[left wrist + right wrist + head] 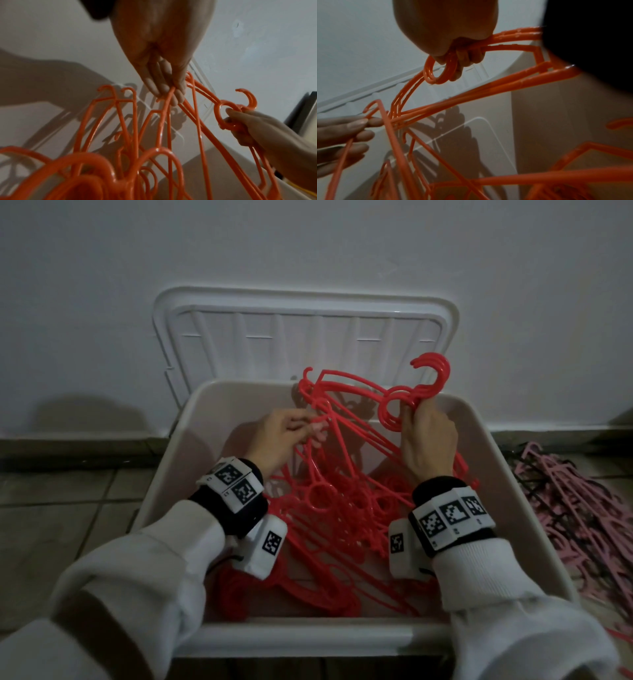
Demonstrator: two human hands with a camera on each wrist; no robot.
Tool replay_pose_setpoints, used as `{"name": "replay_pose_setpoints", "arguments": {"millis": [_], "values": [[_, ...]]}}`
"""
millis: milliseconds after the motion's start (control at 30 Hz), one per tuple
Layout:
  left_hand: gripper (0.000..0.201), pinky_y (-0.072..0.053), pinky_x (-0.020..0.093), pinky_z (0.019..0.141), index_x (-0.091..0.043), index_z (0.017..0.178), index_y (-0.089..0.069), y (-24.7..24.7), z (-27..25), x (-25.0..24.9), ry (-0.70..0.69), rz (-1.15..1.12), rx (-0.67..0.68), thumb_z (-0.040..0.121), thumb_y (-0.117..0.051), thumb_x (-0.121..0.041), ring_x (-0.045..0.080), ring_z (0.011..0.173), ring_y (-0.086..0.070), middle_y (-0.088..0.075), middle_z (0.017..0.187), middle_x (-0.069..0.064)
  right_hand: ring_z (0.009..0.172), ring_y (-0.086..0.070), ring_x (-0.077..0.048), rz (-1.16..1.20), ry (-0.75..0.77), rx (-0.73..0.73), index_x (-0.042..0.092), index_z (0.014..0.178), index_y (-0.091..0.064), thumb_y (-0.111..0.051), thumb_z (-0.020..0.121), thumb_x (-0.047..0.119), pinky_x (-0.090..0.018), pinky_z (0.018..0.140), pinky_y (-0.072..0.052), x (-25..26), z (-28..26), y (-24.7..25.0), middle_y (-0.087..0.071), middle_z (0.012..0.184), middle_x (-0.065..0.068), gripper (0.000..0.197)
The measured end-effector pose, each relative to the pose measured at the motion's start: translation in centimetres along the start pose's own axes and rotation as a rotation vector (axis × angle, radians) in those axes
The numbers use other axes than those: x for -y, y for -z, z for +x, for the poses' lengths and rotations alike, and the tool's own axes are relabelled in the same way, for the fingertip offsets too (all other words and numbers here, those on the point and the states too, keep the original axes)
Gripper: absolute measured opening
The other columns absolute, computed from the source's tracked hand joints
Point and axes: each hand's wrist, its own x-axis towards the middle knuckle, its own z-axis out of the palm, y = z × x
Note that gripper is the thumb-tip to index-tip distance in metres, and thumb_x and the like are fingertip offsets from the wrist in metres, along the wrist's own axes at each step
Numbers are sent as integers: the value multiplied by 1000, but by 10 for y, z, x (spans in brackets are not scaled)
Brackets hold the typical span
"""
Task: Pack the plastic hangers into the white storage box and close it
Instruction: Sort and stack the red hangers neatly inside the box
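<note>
While the right hand (428, 436) is gripping a red hanger bundle (394, 402) over the white storage box (507, 474), the left hand (281, 436) is pinching one tangled arm, likely needing freeing before lowering.

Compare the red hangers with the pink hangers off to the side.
The red hangers sit inside the white storage box; the pink hangers lie heaped on the floor outside it. Both hands, left hand and right hand, hold red hangers; no hand touches the pink hangers. Both are tangled piles.
</note>
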Motion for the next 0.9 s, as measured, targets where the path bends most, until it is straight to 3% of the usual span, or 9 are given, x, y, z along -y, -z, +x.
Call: {"name": "replay_pose_setpoints", "arguments": {"millis": [67,133,267,400,500,567,633,733,900], "values": [[13,-45,8,54,-4,99,-64,2,1,-4,-17,-27,-53,90,-55,-1,-1,55,-63,-68,58,-11,97,-54,-44,-13,-4,0,-1,110,-49,-30,102,24,-29,65,-17,0,0,1,-61,106,-25,33],[13,-45,8,54,1,100,-62,4,2,-5,-49,-63,-78,91,-53,-1,-2,57,-63,-69,61,-11,97,-55,-45,-2,-12,4,-1,109,-49,-31,101,25,-35,67,-24,0,1,1,-61,106,-26,33],[20,-46,8,68,-19,89,-61,7,4,-7,-168,-24,-100,93,-51,-2,-3,67,-62,-70,67,-12,97,-55,-44,102,-36,68,1,103,-50,-38,98,27,-41,76,-36,1,2,-3,-62,103,-26,29],[19,-47,14,77,-24,97,-66,4,5,-11,-265,54,6,92,-53,-10,2,79,-63,-69,84,-6,100,-54,-43,161,16,133,2,105,-52,-38,98,26,-41,80,-36,2,2,-3,-63,104,-26,28],[21,-43,13,82,-19,102,-66,-1,1,-15,-299,110,87,94,-51,-7,-2,83,-60,-67,84,-5,94,-55,-41,207,48,73,3,103,-55,-34,98,29,-37,73,-31,1,1,1,-64,98,-23,33],[24,-40,11,87,-16,110,-65,-6,-3,-15,-324,258,190,95,-50,-5,-6,92,-58,-68,89,-3,88,-55,-38,278,38,41,3,97,-56,-31,93,34,-33,68,-25,2,1,2,-62,89,-19,40],[29,-40,13,91,-14,119,-58,-13,-7,-11,-290,357,314,95,-48,-3,0,100,-60,-69,98,-3,84,-53,-34,308,29,50,3,94,-56,-26,86,37,-31,66,-22,5,-1,2,-58,83,-13,46],[23,-42,13,85,-10,110,-55,-20,-12,-6,-272,410,365,91,-51,2,13,94,-64,-66,95,-6,87,-55,-33,384,21,87,5,93,-57,-28,83,40,-36,74,-34,7,-1,1,-62,87,-12,47],[20,-38,11,78,-10,97,-71,-20,-10,-5,-491,644,318,85,-59,0,8,84,-57,-66,87,0,93,-56,-27,411,47,306,17,95,-53,-39,75,50,-41,86,-41,11,-4,0,-61,92,-5,41]]}}
